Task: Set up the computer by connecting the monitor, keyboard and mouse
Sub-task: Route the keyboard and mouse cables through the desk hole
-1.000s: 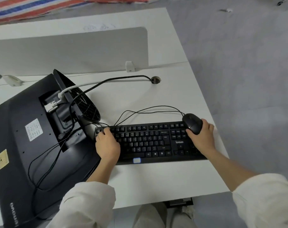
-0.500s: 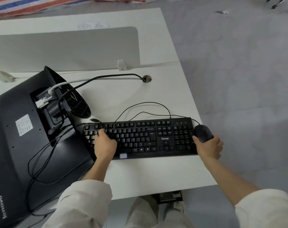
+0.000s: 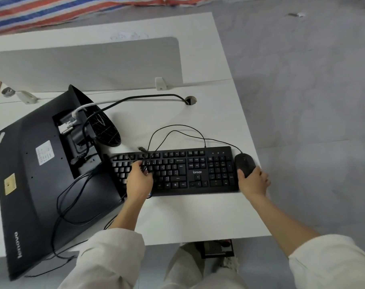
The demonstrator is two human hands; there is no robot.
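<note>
A black monitor (image 3: 31, 184) lies face down on the left of the white desk (image 3: 198, 215), its round stand base (image 3: 106, 130) tipped up. A white cable (image 3: 81, 108) and a thick black cable (image 3: 146, 96) run into its back. The black keyboard (image 3: 188, 172) lies beside it. My left hand (image 3: 139, 180) is over the keyboard's left half and pinches thin black cables (image 3: 156, 140) whose plug end (image 3: 143, 149) sticks up above the keys. My right hand (image 3: 252, 180) grips the black mouse (image 3: 245, 163), which sits on the desk at the keyboard's right end.
A grey divider panel (image 3: 83, 65) stands along the back of the desk, with a cable hole (image 3: 191, 100) in front of it. Loose black wires (image 3: 73, 197) loop over the monitor's back. The desk's right edge is close to the mouse; grey floor (image 3: 313, 101) lies beyond.
My right hand carried the mouse off the keyboard's right end and set it on the desk beside it. My left hand shifted right along the keys and took up the thin cables.
</note>
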